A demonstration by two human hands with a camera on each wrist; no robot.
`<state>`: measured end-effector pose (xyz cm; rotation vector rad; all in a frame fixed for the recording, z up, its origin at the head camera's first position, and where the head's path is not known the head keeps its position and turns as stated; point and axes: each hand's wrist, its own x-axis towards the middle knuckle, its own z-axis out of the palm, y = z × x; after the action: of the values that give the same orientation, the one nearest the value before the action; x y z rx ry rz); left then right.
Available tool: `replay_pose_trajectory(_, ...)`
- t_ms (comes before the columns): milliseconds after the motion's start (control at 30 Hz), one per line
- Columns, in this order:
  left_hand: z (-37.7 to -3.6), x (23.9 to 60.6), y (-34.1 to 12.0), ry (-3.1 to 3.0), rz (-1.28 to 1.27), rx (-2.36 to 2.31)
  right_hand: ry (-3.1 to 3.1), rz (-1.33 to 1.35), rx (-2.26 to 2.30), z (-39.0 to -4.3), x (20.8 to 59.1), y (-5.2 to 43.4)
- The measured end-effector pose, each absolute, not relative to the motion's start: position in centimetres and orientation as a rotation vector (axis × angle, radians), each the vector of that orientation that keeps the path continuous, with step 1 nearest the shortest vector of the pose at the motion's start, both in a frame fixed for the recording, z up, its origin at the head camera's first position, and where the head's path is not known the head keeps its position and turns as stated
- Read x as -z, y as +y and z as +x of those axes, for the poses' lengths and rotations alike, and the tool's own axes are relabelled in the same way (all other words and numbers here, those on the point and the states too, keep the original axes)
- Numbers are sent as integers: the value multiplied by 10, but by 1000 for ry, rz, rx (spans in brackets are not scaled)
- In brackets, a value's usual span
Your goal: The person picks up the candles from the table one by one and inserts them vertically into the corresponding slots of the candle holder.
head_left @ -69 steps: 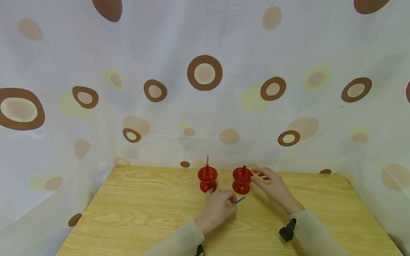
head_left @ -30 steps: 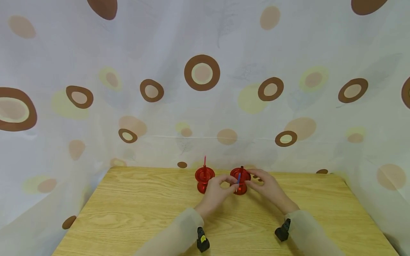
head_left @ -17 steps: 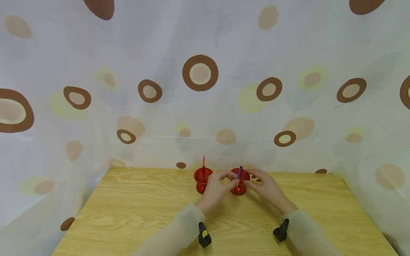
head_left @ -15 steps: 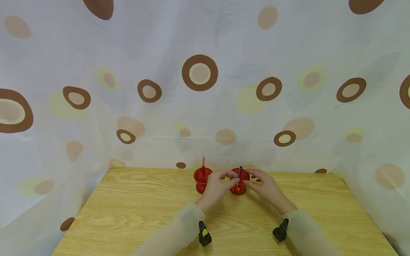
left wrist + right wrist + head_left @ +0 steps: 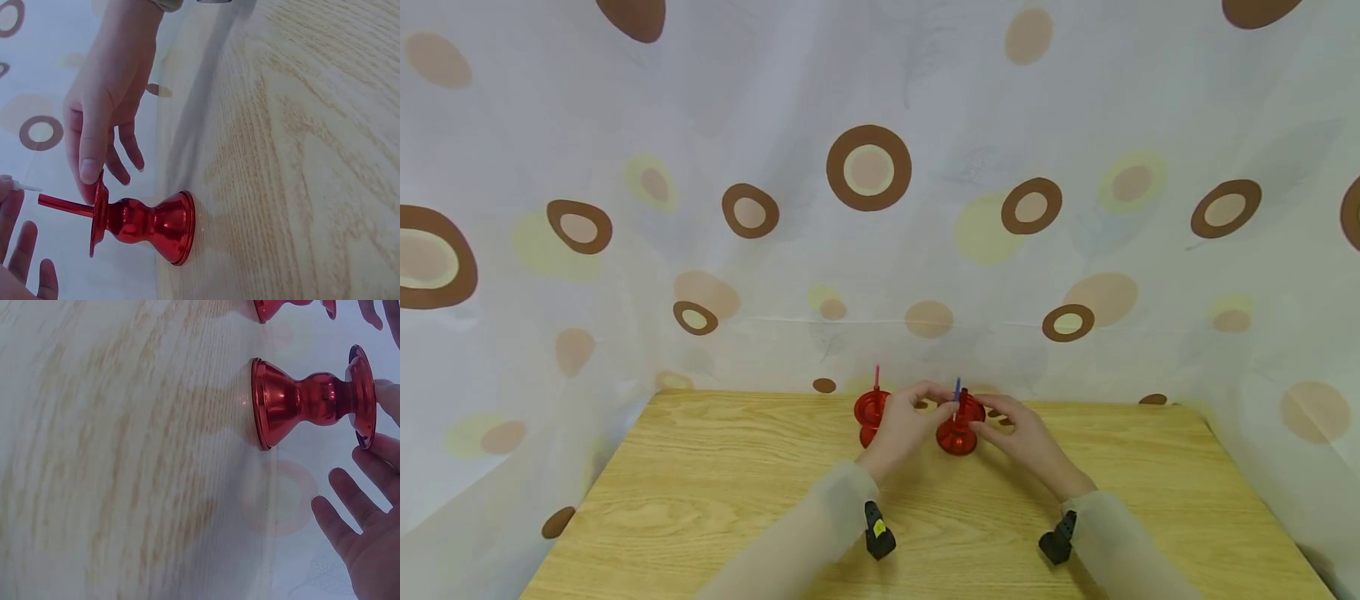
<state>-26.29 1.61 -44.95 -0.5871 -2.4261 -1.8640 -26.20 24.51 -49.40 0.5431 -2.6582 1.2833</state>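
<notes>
Two shiny red candle holders stand at the back of the table. My left hand (image 5: 904, 427) pinches a slim blue candle (image 5: 957, 386) upright between thumb and fingers over the right candle holder (image 5: 957, 440). In the left wrist view the candle's white lower tip (image 5: 26, 186) points at the top of the holder's thin red stem (image 5: 62, 205), with a small gap between. My right hand (image 5: 1028, 433) holds the same holder's dish by the rim, thumb in front; its other fingers (image 5: 353, 500) are spread in the right wrist view.
The left candle holder (image 5: 868, 408), partly behind my left hand, bears an upright pink candle (image 5: 877, 377). A patterned white curtain (image 5: 790, 275) hangs right behind the wooden table (image 5: 722, 483). Both wrists wear small black cameras.
My left hand has lifted the blue candle from low in front of the holders, turned it upright and raised it above the right holder's stem. My right hand stays at the rim.
</notes>
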Motion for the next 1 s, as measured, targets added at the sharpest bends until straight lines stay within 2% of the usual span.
replay_pose_trajectory(1000,-285,442,27,-2393,-520,1992,-2664,555,-1293,-259,492,246)
